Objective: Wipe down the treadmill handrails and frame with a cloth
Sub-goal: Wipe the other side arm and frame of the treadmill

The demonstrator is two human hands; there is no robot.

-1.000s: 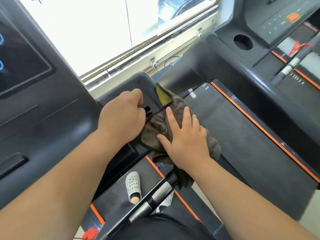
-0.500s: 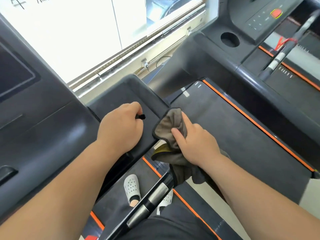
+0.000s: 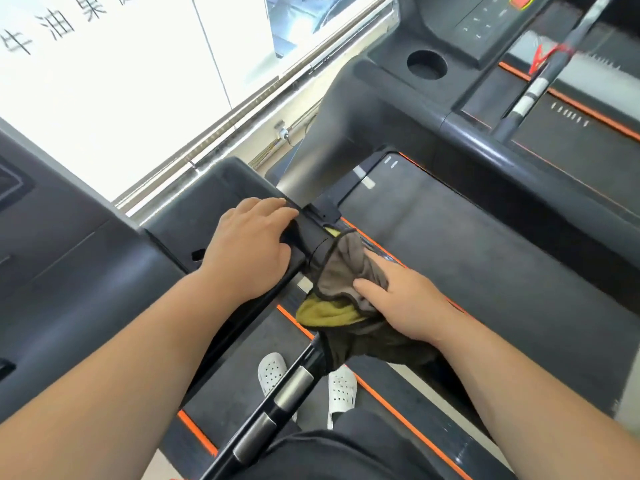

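A brown cloth (image 3: pixel 343 271) with a yellow-green underside is wrapped over the right side of the black treadmill arm (image 3: pixel 311 237), just where the handrail (image 3: pixel 277 403) with its silver grip sections runs down toward me. My right hand (image 3: pixel 405 299) grips the cloth against that arm, thumb on top of the fabric, and the cloth's loose end hangs below the hand. My left hand (image 3: pixel 252 244) lies on top of the dark frame panel, fingers curved over its far edge beside the cloth.
The neighbouring treadmill's belt (image 3: pixel 485 271) with orange trim lies to the right; its console with a cup holder (image 3: pixel 426 64) and a handrail (image 3: pixel 540 81) sit at top right. A bright window (image 3: pixel 121 81) fills the top left. White perforated shoes (image 3: pixel 272 372) stand below.
My right hand slid the cloth down from the top panel onto the side of the arm, toward me. My left hand shifted forward and spread over the panel edge. The view tilted down.
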